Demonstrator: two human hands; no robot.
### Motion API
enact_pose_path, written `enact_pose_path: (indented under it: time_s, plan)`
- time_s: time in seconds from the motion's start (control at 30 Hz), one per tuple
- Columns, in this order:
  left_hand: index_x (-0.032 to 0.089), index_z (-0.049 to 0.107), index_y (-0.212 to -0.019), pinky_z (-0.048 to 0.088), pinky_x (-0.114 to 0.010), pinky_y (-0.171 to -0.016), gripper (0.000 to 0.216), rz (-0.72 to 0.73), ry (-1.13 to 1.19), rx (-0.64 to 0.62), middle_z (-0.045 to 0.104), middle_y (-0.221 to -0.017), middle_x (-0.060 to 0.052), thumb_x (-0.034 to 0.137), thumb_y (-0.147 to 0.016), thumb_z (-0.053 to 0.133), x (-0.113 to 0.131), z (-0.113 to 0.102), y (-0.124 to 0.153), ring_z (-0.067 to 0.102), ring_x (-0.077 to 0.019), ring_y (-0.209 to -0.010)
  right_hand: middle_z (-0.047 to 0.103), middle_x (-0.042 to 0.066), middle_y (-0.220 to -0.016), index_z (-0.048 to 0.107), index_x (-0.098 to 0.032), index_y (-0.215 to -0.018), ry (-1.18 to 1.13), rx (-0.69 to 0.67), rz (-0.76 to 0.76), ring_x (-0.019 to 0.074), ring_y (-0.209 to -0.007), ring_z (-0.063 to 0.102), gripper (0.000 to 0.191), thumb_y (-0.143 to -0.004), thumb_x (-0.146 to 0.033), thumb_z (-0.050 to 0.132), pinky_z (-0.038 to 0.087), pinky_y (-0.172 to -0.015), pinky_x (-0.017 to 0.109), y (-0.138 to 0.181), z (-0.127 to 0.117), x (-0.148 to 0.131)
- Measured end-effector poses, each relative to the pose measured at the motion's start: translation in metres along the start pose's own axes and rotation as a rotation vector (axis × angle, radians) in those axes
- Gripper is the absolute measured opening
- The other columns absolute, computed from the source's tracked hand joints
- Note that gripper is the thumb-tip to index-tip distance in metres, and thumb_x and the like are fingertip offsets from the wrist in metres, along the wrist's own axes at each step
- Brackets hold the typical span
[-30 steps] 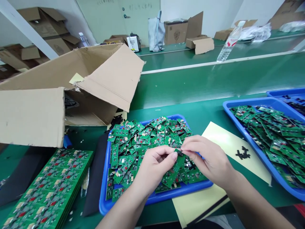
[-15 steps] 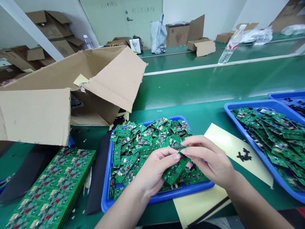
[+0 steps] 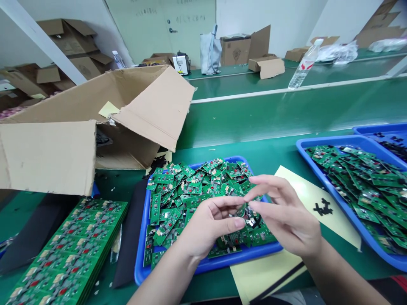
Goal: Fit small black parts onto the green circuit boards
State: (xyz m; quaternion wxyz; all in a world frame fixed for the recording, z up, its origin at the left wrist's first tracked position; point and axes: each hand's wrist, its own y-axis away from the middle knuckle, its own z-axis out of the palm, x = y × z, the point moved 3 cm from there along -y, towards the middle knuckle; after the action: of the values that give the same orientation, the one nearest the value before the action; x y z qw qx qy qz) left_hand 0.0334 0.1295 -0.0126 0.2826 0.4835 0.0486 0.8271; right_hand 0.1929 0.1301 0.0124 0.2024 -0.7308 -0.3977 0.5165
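Green and stiff, the small board [image 3: 246,216] sits over the near edge of the tray [image 3: 203,266], pinched by the left hand [image 3: 208,226]. The right hand [image 3: 288,218] is loosely spread, thumb beside it. Light, probably fragile: best gripped by bare edges.

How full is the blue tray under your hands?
Full: loose green circuit boards heap across the blue tray right to its rim, hiding nearly all its floor.
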Motion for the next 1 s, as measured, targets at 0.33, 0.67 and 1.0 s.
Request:
enact_pose_path:
  time_s: [0.33, 0.67, 1.0]
  plan:
    - [0.032, 0.073, -0.107, 0.052, -0.03, -0.084, 0.035, 0.76, -0.67, 0.194, 0.064, -0.095, -0.004, 0.022, -0.074, 0.079, 0.017, -0.005, 0.012, 0.062, -0.0174, -0.094, 0.07, 0.003, -0.092, 0.06, -0.022, -0.112, 0.161, -0.018, 0.116, 0.0172, -0.085, 0.067, 0.025, -0.087, -0.019, 0.061, 0.044, -0.104, 0.047, -0.001, -0.001, 0.007]
    - [0.024, 0.067, -0.111, 0.055, -0.035, -0.082, 0.033, 1.182, -1.091, 0.288, 0.065, -0.09, -0.004, 0.021, -0.078, 0.075, 0.025, 0.004, 0.025, 0.064, -0.0188, -0.089, 0.067, 0.004, -0.076, 0.064, -0.015, -0.101, 0.252, -0.018, -0.056, 0.0126, -0.071, 0.064, 0.02, -0.086, -0.004, 0.057, 0.057, -0.073, 0.029, -0.007, -0.002, -0.015]
    - [0.023, 0.066, -0.113, 0.056, -0.029, -0.075, 0.035, 1.186, -1.0, 0.372, 0.065, -0.094, -0.004, 0.021, -0.079, 0.075, 0.031, -0.004, 0.027, 0.062, -0.0152, -0.086, 0.065, 0.003, -0.076, 0.064, -0.016, -0.1, 0.295, -0.08, -0.118, 0.0129, -0.067, 0.06, 0.022, -0.084, -0.002, 0.057, 0.055, -0.067, 0.028, -0.005, -0.005, -0.012]
